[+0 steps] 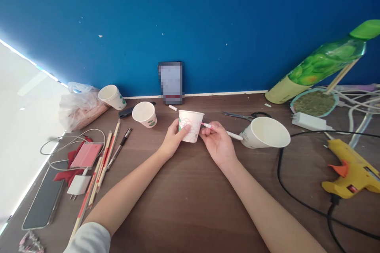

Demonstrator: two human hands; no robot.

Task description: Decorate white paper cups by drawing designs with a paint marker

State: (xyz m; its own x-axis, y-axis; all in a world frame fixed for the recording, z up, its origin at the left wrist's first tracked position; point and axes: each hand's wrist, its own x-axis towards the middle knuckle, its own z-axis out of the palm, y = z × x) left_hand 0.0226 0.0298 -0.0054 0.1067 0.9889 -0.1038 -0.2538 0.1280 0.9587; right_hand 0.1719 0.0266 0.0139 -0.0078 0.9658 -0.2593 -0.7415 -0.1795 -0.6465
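Observation:
A white paper cup (194,128) with pink line drawing on its side stands upright at the middle of the view, just above or on the table; I cannot tell which. My left hand (173,138) grips it from the left, thumb across the front. In my right hand (219,144) is a white marker (234,135) with a pink tip, held between thumb and fingers. Its tip points at the cup's right side, touching or very close. A small white cap (173,107) lies behind the cup.
Paper cups stand at left (144,114) and right (267,132), with a cup stack (112,97) farther left. Scissors (246,116) lie behind the right cup. A yellow glue gun (352,172) and its cable occupy the right side; pencils (102,160), a pen (119,149) and a phone (44,197) the left.

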